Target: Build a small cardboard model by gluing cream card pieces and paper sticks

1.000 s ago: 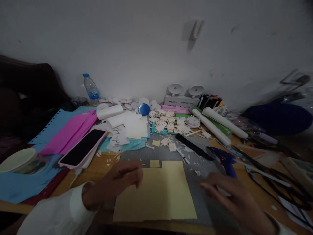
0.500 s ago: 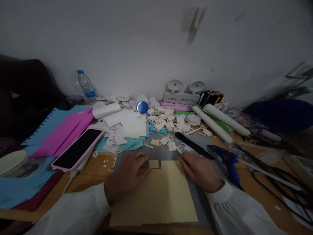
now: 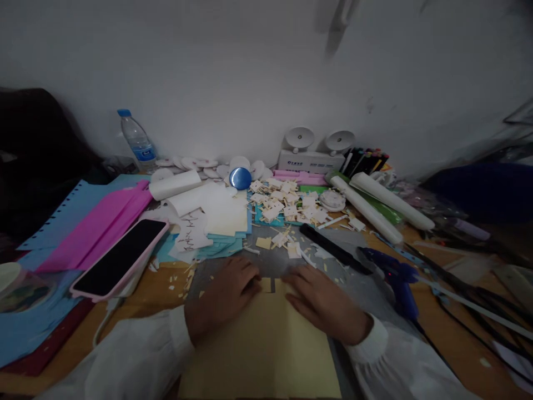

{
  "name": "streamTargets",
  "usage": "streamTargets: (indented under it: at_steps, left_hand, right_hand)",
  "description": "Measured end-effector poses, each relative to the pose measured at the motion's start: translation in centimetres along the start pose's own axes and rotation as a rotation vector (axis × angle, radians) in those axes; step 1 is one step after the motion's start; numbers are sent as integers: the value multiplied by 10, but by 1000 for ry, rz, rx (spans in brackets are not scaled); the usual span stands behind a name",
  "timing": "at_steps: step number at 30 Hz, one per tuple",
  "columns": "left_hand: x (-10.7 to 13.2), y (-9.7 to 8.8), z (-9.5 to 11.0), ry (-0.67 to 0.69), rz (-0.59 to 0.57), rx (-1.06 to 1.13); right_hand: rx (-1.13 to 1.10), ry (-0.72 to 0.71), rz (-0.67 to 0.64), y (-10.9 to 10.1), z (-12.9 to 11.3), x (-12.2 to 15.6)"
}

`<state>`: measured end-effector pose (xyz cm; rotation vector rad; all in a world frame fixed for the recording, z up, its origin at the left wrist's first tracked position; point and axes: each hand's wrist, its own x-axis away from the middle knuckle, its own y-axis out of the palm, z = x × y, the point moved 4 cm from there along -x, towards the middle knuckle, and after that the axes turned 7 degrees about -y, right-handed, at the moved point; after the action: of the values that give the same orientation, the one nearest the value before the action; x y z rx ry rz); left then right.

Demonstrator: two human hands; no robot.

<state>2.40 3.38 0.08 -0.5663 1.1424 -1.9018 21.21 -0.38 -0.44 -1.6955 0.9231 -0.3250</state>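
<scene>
A pale yellow sheet of paper (image 3: 266, 355) lies on a grey mat (image 3: 341, 278) in front of me, with a dark, narrow slot at its top edge. Beside the slot is a small yellow paper piece (image 3: 266, 285), its left part covered by my fingers. My left hand (image 3: 227, 297) rests on the sheet's upper left, fingers bent and a gap showing between thumb and forefinger. Across the slot, my right hand (image 3: 327, 303) lies on the upper right with its fingers stretched out. Both hands are slightly blurred.
Behind the hands lies a heap of small cream pieces with sticks (image 3: 277, 200). A black pen-like tool (image 3: 335, 248) and a blue glue gun (image 3: 395, 278) lie to the right. On the left are a phone (image 3: 120, 258), pink paper (image 3: 97, 228) and a water bottle (image 3: 139, 144).
My right hand has moved left and spread onto the sheet near the slot, away from the white stick. The small yellow piece is now more covered by my hands. The camera view has shifted slightly.
</scene>
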Motion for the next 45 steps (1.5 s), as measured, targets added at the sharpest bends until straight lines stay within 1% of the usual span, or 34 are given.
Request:
streamTargets:
  at_steps: [4,8,10,13,15,17,20,23,26,28,30,32,35,39,41,45]
  left_hand:
    - [-9,-3,1,21,10,-85]
    - [-16,-3,-5,30,80,-125]
    - [-16,-4,-10,5,148,-75]
    - [-13,-9,-17,-17,284,53]
    - [-11,-12,-21,-14,364,136]
    - [-8,-13,-25,-20,414,215]
    - [-6,-15,-29,-59,441,310]
    - [-5,-16,-30,-86,440,346]
    - [-5,-15,-30,-84,397,355]
    - [-6,-14,-31,-79,362,366]
    - [-6,-14,-32,-65,346,377]
    - [-6,-16,-31,-59,347,383]
    - [-5,-17,-29,-67,344,385]
    - [-3,-17,-31,-80,383,390]
    - [-4,-16,-33,-86,401,369]
    - [-7,-13,-38,-124,377,300]
  right_hand:
    - [48,39,40,-8,10,-20]
    - [171,95,58,-11,25,-54]
    - [213,119,44,-7,32,-71]
    - [226,126,30,1,40,-91]
    - [221,114,25,6,43,-98]
    - [210,97,33,8,45,-102]
    - [182,69,57,5,43,-103]
    - [130,20,79,2,35,-100]
    - [45,-64,95,1,22,-97]
    - [-40,-124,132,-1,13,-94]
    - [-131,-146,185,-5,8,-91]
    - [-204,-115,224,-10,7,-87]
    - [-264,-42,252,-16,13,-79]
    - [-210,3,296,-20,20,-63]
    - [-183,16,274,-17,20,-55]
    - [-131,19,134,-1,9,-42]
